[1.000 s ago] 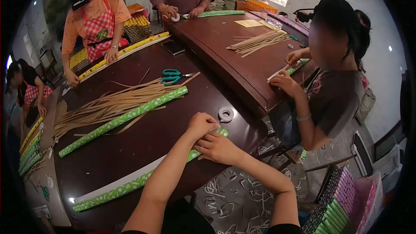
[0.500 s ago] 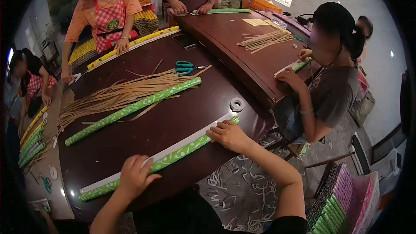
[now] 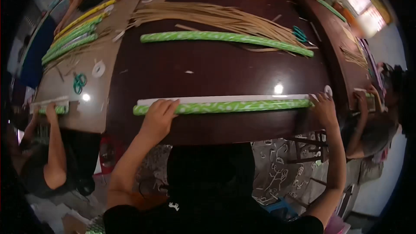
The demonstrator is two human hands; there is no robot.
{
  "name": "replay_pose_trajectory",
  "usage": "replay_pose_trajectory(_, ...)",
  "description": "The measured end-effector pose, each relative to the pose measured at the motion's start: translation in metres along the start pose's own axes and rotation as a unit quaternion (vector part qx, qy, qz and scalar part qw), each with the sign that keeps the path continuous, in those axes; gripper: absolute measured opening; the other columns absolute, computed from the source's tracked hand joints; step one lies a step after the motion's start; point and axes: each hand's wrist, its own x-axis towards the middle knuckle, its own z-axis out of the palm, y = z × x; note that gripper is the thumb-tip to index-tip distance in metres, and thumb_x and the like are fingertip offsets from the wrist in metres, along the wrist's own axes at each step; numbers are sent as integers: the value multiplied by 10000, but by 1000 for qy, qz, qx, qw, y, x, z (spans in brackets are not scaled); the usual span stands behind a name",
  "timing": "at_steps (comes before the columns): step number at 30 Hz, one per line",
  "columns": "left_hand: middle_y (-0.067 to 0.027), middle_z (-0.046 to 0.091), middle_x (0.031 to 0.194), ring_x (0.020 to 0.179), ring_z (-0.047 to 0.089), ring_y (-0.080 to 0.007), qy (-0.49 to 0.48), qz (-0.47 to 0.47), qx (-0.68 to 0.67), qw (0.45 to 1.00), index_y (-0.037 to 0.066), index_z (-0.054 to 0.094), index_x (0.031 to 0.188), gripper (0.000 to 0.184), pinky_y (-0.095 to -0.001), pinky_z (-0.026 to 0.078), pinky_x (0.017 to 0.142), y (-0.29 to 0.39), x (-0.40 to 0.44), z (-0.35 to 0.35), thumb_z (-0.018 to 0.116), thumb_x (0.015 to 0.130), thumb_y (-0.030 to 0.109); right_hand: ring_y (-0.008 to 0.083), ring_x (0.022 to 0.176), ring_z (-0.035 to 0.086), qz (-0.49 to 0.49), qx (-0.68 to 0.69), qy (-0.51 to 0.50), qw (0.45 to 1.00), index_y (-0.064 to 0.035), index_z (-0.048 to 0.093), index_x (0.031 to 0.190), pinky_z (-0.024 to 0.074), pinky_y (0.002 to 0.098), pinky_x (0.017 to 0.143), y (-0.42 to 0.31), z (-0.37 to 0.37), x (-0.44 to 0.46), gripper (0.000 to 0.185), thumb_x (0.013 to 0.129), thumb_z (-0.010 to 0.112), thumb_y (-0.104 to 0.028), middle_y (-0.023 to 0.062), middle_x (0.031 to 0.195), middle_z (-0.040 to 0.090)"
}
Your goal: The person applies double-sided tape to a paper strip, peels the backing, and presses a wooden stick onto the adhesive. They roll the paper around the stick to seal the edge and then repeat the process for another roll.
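A roll of green patterned wrapping paper point(image 3: 242, 107) lies across the dark table in front of me, with a white strip point(image 3: 208, 98) along its far side. Over the roll's left part, my left hand point(image 3: 158, 116) is closed, its fingers pressed together on the paper and strip. My right hand point(image 3: 325, 107) grips the right end, its fingertips at the end of the strip. Just beyond the right hand stands a roll of tape point(image 3: 328, 91), partly hidden by the fingers. Farther back lies a second green roll point(image 3: 225, 37).
Thin brown strips point(image 3: 203, 16) lie behind the second roll, with teal scissors point(image 3: 299, 34) at their right end. On the left table are more scissors point(image 3: 79, 83), a tape roll point(image 3: 98, 69) and several green and yellow rolls point(image 3: 71, 41). Other people work around both tables.
My view has swung left and down, so the roll now runs level across it. My left hand's spread fingers have come together, and my right hand is at the roll's right end.
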Motion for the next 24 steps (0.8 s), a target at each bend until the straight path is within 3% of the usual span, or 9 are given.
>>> replay_pose_trajectory(1,-133,605,1073,1038,572,-309,1,-4,-14,1000,-22,588,1219,417,-423,479,910,-1,-1,1,668,810,-6,301,1159,590,16,-43,-23,999,-113,603,1285,433,453,1005,-13,-21,11,467,825,671,-155,135,1189,657)
replay_pose_trajectory(3,-116,614,1065,1033,580,-282,45,10,8,999,-17,605,1182,364,-404,484,913,-2,-3,5,640,821,15,343,1107,604,42,153,-10,987,-93,589,1293,468,456,954,-74,-81,45,513,792,696,-57,150,1149,663)
replay_pose_trajectory(4,-112,614,1063,1031,580,-274,68,12,16,997,-14,607,1178,352,-399,485,917,-4,-5,11,621,829,28,350,1082,627,-64,250,100,961,-70,600,1275,507,442,912,-105,-93,64,456,831,699,-43,160,1147,663)
replay_pose_trajectory(8,-138,615,1083,1026,588,-309,94,-10,-10,995,-33,616,1170,361,-417,490,922,7,-7,10,610,808,-31,268,965,681,-205,554,8,807,-20,664,1155,541,373,796,-257,-158,139,320,837,696,-18,144,1023,669)
replay_pose_trajectory(10,-142,618,1125,1039,591,-307,94,-30,-13,995,-25,625,1182,401,-411,490,927,10,-9,15,604,782,-41,269,916,685,-261,590,-34,764,-14,678,1109,548,382,754,-315,-157,176,270,844,700,-61,145,1014,669)
replay_pose_trajectory(14,-140,624,1113,1059,594,-304,137,-44,11,989,4,638,1200,414,-407,489,936,12,-12,13,597,791,-45,308,813,679,-418,424,-14,803,-12,699,1001,546,408,712,-400,-145,237,229,832,712,-167,161,975,679)
replay_pose_trajectory(17,-130,633,1100,1081,593,-299,117,-66,-51,990,29,650,1207,419,-407,487,945,12,-11,11,601,798,-44,308,795,678,-389,379,-135,829,-23,710,949,545,405,708,-424,-169,248,206,807,732,-170,152,881,686)
replay_pose_trajectory(21,-118,640,1074,1066,595,-290,127,-68,-60,988,20,665,1178,388,-399,493,931,12,-13,13,626,796,-38,301,788,676,-379,388,-134,829,-27,712,896,544,401,703,-428,-168,251,190,782,749,-175,143,833,690)
replay_pose_trajectory(24,-120,634,1051,1044,595,-287,106,-79,-75,988,9,673,1152,359,-399,498,906,14,-10,10,637,797,-34,266,796,683,-391,505,-145,756,-6,689,921,543,382,701,-422,-163,252,211,762,749,-132,146,869,703)
